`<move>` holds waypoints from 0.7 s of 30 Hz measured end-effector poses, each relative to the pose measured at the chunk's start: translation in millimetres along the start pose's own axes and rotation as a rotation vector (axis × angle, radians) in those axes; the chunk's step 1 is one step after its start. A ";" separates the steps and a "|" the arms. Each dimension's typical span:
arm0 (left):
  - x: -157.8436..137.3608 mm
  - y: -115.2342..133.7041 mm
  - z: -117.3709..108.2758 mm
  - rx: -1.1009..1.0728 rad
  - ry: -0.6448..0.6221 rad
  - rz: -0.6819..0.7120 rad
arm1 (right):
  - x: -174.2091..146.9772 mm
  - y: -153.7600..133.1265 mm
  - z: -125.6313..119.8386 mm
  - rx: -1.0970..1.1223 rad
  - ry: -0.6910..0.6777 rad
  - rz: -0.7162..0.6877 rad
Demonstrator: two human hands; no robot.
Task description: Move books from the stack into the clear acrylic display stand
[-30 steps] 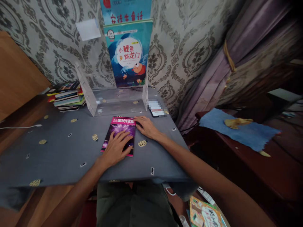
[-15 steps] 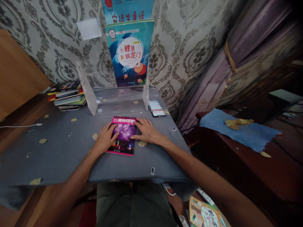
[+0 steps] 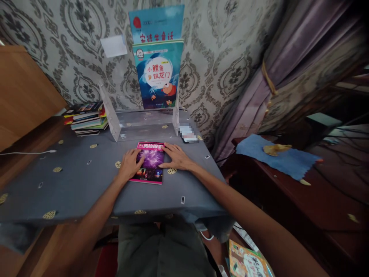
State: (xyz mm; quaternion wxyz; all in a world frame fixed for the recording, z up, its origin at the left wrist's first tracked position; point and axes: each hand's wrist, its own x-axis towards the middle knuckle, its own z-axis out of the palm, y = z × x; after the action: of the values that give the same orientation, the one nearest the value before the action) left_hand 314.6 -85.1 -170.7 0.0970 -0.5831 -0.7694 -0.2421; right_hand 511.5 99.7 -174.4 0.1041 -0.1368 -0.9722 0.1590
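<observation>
A book (image 3: 152, 158) with a dark cover, a pink title band and a purple burst lies flat on the cloth-covered table. At its left edge, my left hand (image 3: 131, 163) rests palm down, its thumb over the cover and its fingers loosely spread. My right hand (image 3: 177, 157) lies on the opposite side, with fingertips at the upper right corner and the thumb near the right edge. Neither hand lifts the book. Behind it stands a clear acrylic rack (image 3: 144, 130), and two blue picture books (image 3: 158, 82) are propped upright there, one partly covering the other.
A stack of books (image 3: 89, 119) sits at the back left, near a white cable (image 3: 43, 152). A phone (image 3: 188, 134) lies right of the rack. On a dark side table, a blue cloth (image 3: 250, 152) holds a yellowish object. Another book (image 3: 248, 261) is low at right.
The view has tilted slightly upward and turned a little right, showing more of the rear blue book. Both hands stay on the book, which remains flat.
</observation>
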 end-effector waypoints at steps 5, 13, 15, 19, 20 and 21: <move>0.3 -2.7 2.6 0.004 0.027 0.001 | -0.7 -0.6 -0.7 -0.006 0.009 -0.005; -1.8 -0.9 1.7 -0.028 0.010 0.011 | 4.6 5.3 -6.3 0.013 0.045 0.004; -1.8 0.2 1.1 -0.028 -0.002 0.005 | 5.7 5.1 -8.4 0.012 0.053 0.004; -1.7 3.2 -0.3 0.001 -0.030 -0.018 | -7.1 -4.2 -7.4 0.013 0.050 -0.004; -1.7 3.9 -0.6 0.005 -0.032 -0.025 | -14.3 -9.0 -6.3 0.020 0.052 -0.020; -1.7 4.4 -0.9 0.009 -0.035 -0.032 | -22.8 -14.7 -5.0 0.032 0.057 -0.042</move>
State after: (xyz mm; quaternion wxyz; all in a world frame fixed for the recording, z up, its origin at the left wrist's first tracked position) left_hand 319.2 -86.0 -169.5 0.0826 -0.5744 -0.7813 -0.2299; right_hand 530.8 80.9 -168.4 0.1373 -0.1189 -0.9689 0.1681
